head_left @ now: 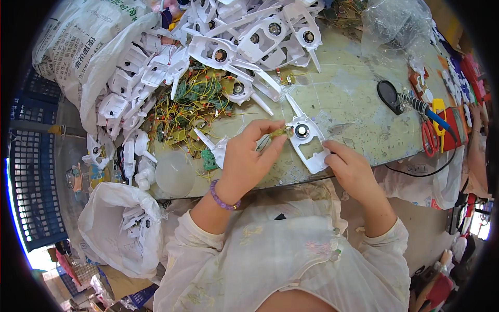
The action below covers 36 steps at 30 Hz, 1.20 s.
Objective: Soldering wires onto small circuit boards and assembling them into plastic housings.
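Note:
My right hand grips the near right edge of a white plastic housing between thumb and fingers. A round black speaker with a pale centre sits in that housing, and a narrow arm sticks out at its far end. My left hand, with a purple bead bracelet at the wrist, pinches a small yellow-green piece against the housing's left side, next to the speaker. Its exact kind is partly hidden by the fingers. Left of that hand lie another white housing and a green circuit board.
White housings with speakers are heaped at the back, beside green circuit boards with yellow wires. A soldering iron, red-handled scissors and a clear plastic bag lie on the right. A white-lined bin stands lower left.

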Motion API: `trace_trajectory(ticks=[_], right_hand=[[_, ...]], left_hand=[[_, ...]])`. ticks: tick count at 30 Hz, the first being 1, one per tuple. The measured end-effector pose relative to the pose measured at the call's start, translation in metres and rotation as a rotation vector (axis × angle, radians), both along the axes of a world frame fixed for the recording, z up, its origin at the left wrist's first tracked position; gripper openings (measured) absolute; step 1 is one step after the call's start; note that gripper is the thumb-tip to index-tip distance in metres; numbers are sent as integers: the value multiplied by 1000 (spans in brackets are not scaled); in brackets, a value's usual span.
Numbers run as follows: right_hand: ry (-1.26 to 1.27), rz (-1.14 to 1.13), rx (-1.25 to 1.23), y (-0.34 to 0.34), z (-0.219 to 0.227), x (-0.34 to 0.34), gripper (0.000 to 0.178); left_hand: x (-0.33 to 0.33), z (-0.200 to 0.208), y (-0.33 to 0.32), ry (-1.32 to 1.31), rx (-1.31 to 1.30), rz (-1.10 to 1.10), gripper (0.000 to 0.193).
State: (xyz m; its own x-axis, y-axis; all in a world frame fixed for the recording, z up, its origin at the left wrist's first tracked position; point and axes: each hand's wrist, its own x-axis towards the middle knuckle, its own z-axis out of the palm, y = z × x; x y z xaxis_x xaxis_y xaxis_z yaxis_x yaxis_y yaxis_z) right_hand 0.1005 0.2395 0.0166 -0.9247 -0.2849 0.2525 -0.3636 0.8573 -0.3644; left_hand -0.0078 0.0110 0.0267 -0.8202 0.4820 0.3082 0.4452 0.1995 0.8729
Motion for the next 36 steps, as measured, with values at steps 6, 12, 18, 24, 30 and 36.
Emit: trace_trajectory(ticks=[6, 12, 18, 24, 30, 36], right_hand=[[102, -24, -127, 4, -10, -2, 17], [109, -71, -538, -22, -1, -12, 31], [188, 39, -512, -54, 2, -23, 21], [-108, -192, -906, -53, 2, -18, 18], [288, 152, -449, -71, -8, -20, 27], [327, 124, -521, -68, -10, -20, 24]], left_hand=[[11, 1, 10, -495, 207, -23, 40], [12, 4, 13, -550, 112, -48, 43], [17, 4, 13, -547, 63, -61, 33], [12, -9, 5, -261, -47, -96, 17], [15, -3, 13, -499, 33, -37, 21], [14, -1, 10, -594, 176, -37, 15]])
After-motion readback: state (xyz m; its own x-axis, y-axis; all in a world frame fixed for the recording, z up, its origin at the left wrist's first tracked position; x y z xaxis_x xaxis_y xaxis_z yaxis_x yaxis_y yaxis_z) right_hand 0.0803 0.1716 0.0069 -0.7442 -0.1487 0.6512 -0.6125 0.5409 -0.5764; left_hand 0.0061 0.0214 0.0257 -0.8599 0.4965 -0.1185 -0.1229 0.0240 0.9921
